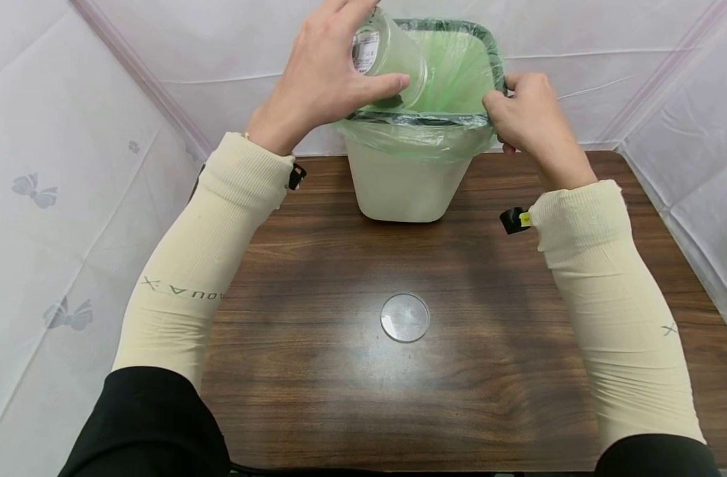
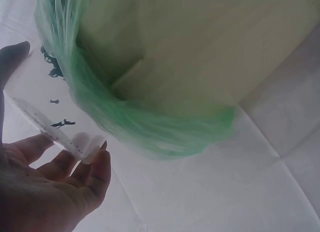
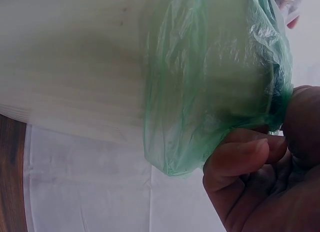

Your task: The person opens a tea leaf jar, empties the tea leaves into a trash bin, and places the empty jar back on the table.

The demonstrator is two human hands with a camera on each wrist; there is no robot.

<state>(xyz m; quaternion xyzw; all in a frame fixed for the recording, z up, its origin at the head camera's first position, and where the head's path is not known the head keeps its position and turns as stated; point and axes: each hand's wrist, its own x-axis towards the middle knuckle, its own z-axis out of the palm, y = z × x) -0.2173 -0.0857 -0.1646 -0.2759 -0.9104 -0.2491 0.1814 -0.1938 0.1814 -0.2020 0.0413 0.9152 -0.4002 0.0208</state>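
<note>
My left hand [image 1: 324, 79] grips a clear plastic jar [image 1: 402, 50] with a white label [image 1: 365, 52] on its side. The jar is tilted over the mouth of a cream trash bin [image 1: 408, 185]. Dark flakes [image 2: 62, 123] show through the jar's wall in the left wrist view. A thin green bag [image 1: 453, 136] lines the bin and folds over its dark rim [image 1: 496, 63]. At the bin's right side, my right hand [image 1: 530, 116] pinches the rim and bag, thumb on top and fingers curled below, as the right wrist view shows [image 3: 265, 177].
A clear round lid [image 1: 404, 318] lies flat on the brown wooden table [image 1: 316, 404], nearer to me than the bin. White sheeting [image 1: 48, 218] stands at the left, back and right. A dark cable [image 1: 304, 471] runs along the front edge.
</note>
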